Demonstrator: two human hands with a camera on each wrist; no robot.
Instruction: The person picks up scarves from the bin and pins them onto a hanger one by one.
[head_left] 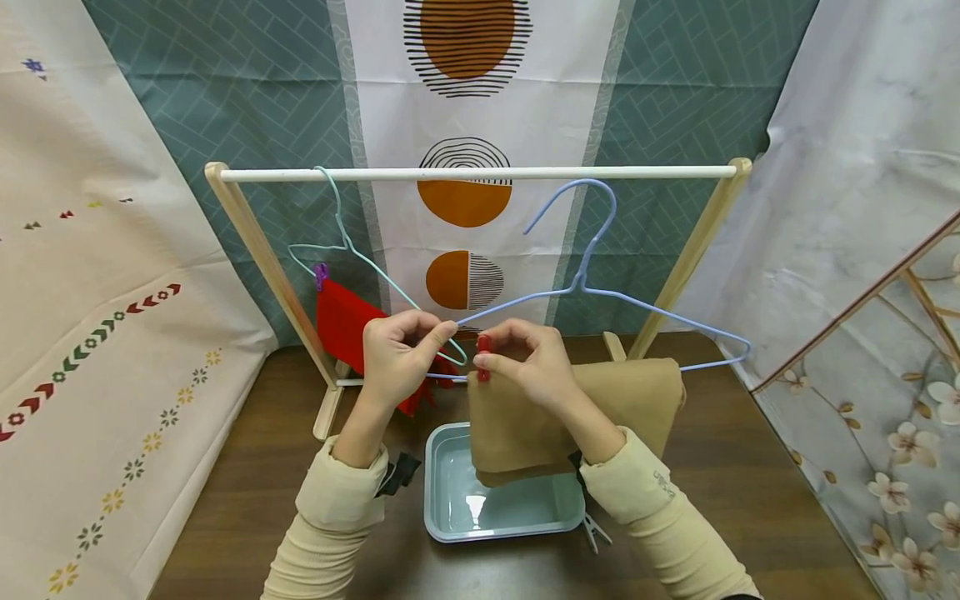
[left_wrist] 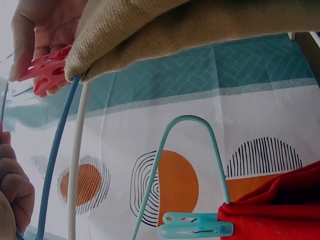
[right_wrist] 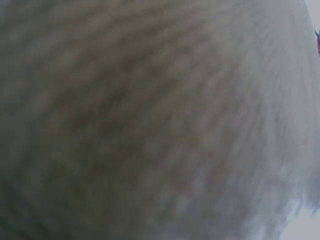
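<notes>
My left hand (head_left: pixel 397 354) grips the left end of a blue hanger (head_left: pixel 637 302) between thumb and fingers. My right hand (head_left: pixel 536 362) pinches a red clothespin (head_left: pixel 484 358) at the left top corner of a brown cloth (head_left: pixel 637 392), which is draped over the hanger's lower bar. Seen from the left wrist, the clothespin (left_wrist: pixel 52 70) touches the folded cloth edge (left_wrist: pixel 95 60) beside the blue bar. Blurred cloth (right_wrist: pixel 150 120) fills most of the right wrist view, hiding that hand.
A mint hanger (head_left: pixel 341 225) hangs from the white rod (head_left: pixel 390 174), carrying a red cloth (head_left: pixel 341 325) with a purple clothespin (head_left: pixel 321 276) and a teal one (left_wrist: pixel 195 225). Below the hands stands a pale blue basin (head_left: pixel 442 523); a grey clothespin (head_left: pixel 595 533) lies beside it.
</notes>
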